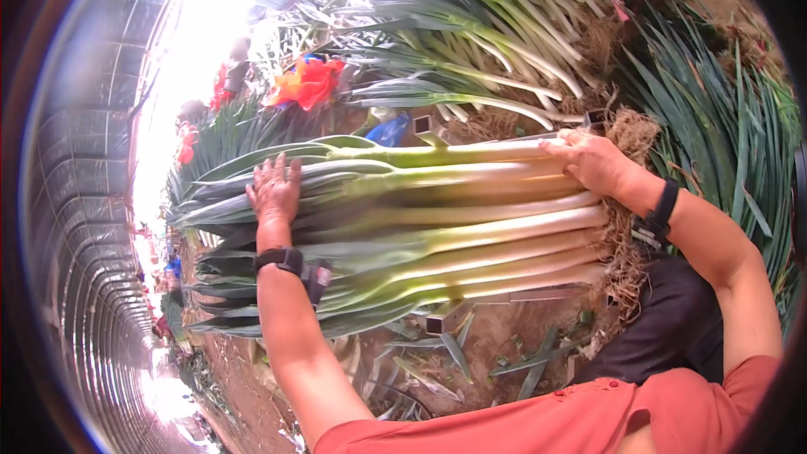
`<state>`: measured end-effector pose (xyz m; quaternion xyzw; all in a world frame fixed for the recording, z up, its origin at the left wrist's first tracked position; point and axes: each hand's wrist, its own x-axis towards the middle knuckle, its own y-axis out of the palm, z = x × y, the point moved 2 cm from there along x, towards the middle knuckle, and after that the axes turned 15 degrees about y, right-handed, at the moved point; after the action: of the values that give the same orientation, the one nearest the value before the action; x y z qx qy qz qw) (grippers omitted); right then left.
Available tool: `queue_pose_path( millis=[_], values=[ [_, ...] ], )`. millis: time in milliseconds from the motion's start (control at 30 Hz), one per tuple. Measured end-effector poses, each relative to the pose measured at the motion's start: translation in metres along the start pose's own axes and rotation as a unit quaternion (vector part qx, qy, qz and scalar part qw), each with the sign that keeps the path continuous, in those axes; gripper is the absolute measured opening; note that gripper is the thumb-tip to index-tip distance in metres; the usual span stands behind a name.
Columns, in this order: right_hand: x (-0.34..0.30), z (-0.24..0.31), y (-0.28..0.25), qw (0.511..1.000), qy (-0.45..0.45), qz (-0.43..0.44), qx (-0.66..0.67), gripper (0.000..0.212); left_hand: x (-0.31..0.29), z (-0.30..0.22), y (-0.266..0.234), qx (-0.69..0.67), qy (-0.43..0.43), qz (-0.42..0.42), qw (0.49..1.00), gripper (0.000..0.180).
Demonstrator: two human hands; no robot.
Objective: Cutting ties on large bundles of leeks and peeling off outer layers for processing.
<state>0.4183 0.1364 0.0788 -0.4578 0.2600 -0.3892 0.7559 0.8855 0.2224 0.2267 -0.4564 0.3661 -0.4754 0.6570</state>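
A row of long leeks [513, 240] lies side by side across a low metal frame, green leaves to the left and white shanks to the right. Their hairy roots [624, 244] hang at the right end. My left hand [276, 192] rests on the leaves of the far leeks with its fingers spread. At the root end, my right hand [595, 161] has its fingers closed round the white shank of the farthest leek; part of its grip is hidden. Both wrists wear dark bands.
Square metal tube ends [436, 324] poke out under the leeks. Beyond lies a big heap of leeks [496, 34]; more green leaves [714, 118] pile up at the right. Red and orange plastic [307, 84] sits at the far left. Cut leaves [530, 366] litter the soil nearby.
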Motion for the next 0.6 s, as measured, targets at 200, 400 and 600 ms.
queue_pose_path(
  millis=[200,400,600],
  values=[
    [-0.001,-0.006,-0.003,0.999,0.009,0.028,0.043,0.062,0.009,0.023,0.003,-0.036,-0.131,0.051,0.989,0.074],
    [0.0,0.001,-0.01,0.999,-0.003,0.018,0.032,0.063,0.033,0.027,0.006,0.093,-0.067,0.059,0.992,0.054],
    [-0.001,0.001,-0.012,0.999,0.013,0.01,0.031,0.06,0.029,0.026,0.0,-0.036,-0.118,0.075,0.99,0.053]
  ],
)
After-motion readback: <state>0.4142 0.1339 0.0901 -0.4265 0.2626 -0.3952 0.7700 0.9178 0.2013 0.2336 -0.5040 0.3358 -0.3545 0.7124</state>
